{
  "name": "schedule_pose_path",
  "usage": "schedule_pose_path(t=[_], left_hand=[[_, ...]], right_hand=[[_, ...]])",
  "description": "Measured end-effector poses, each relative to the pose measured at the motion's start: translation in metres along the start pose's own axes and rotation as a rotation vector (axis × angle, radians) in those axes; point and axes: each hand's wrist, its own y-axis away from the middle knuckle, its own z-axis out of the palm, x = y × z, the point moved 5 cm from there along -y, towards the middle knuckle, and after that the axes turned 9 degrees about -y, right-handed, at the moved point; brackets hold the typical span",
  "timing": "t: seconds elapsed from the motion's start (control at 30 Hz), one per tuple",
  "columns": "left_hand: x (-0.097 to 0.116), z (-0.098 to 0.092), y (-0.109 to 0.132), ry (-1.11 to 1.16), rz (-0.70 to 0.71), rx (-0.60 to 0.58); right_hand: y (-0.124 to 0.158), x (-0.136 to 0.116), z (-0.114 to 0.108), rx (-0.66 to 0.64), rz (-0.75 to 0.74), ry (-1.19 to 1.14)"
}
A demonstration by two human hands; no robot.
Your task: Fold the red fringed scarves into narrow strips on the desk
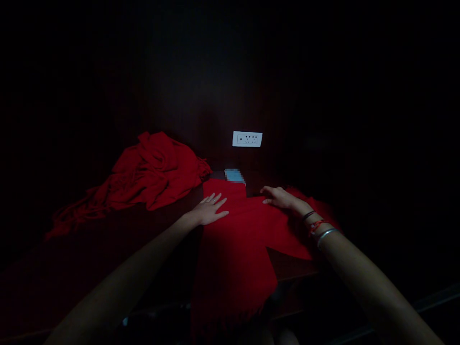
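Observation:
A red fringed scarf (pixel 233 254) is spread on a dark surface in front of me, its fringed end hanging over the near edge. One part of it stretches off to the right, beneath my right forearm. My left hand (pixel 211 209) lies flat on the scarf's left edge, fingers spread. Over the scarf's right part is my right hand (pixel 278 196), its fingers loosely bent and apart; nothing shows in it. Whether its fingertips touch the cloth I cannot tell.
A second red fringed cloth (pixel 154 170) lies crumpled at the left. Behind the scarf is a small light-blue item (pixel 235 176), blurred out. A white wall socket (pixel 247 139) sits on the dark back panel. The surroundings are very dark.

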Motion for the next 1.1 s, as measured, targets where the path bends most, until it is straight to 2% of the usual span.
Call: schedule_pose_path(t=[0.07, 0.13, 0.2, 0.23, 0.3, 0.37, 0.4, 0.53, 0.6, 0.63, 0.7, 0.77, 0.83, 0.9, 1.0, 1.03, 1.1], left_hand=[[0.001, -0.001, 0.002, -0.017, -0.021, 0.027], [0.004, -0.007, 0.004, -0.039, -0.018, 0.11], [0.011, -0.012, 0.007, -0.054, 0.063, 0.194], [0.014, -0.013, 0.008, -0.054, 0.115, 0.2], [0.019, -0.01, 0.009, -0.047, 0.177, 0.128], [0.018, -0.006, 0.008, -0.039, 0.155, 0.037], [0.017, -0.006, 0.008, -0.035, 0.135, 0.014], [0.013, -0.007, 0.007, -0.004, 0.09, -0.024], [0.01, -0.005, 0.005, -0.004, 0.066, -0.066], [0.01, -0.004, 0.004, -0.007, 0.056, -0.088], [0.009, -0.002, 0.002, -0.011, 0.038, -0.119], [0.009, -0.002, 0.002, -0.011, 0.021, -0.123], [0.011, -0.004, 0.004, -0.019, -0.004, -0.098], [0.015, -0.009, 0.006, -0.049, 0.008, -0.018], [0.029, -0.015, 0.012, -0.086, 0.126, 0.094], [0.033, -0.015, 0.013, -0.084, 0.153, 0.085], [0.036, -0.012, 0.015, -0.065, 0.146, 0.017]], right_hand=[[-0.003, -0.001, -0.002, 0.059, 0.029, 0.138], [-0.005, -0.004, 0.005, 0.059, 0.056, 0.25], [-0.005, -0.008, 0.017, 0.039, 0.062, 0.304], [-0.005, -0.009, 0.022, 0.035, 0.063, 0.3], [-0.003, -0.009, 0.025, 0.05, 0.074, 0.233], [0.002, -0.005, 0.02, 0.028, 0.1, 0.116], [0.005, -0.002, 0.017, -0.029, 0.118, 0.049], [0.03, 0.014, -0.008, -0.392, 0.211, -0.241], [0.042, 0.02, -0.029, -0.48, 0.222, -0.314], [0.046, 0.024, -0.04, -0.485, 0.227, -0.284], [0.048, 0.031, -0.058, -0.427, 0.264, -0.094], [0.045, 0.035, -0.065, -0.288, 0.344, 0.174], [0.04, 0.03, -0.059, -0.122, 0.416, 0.397], [0.034, 0.013, -0.043, 0.054, 0.414, 0.545], [0.025, -0.026, -0.013, 0.266, 0.224, 0.552], [0.024, -0.039, -0.003, 0.278, 0.133, 0.478], [0.024, -0.06, 0.016, 0.17, -0.05, 0.275]])
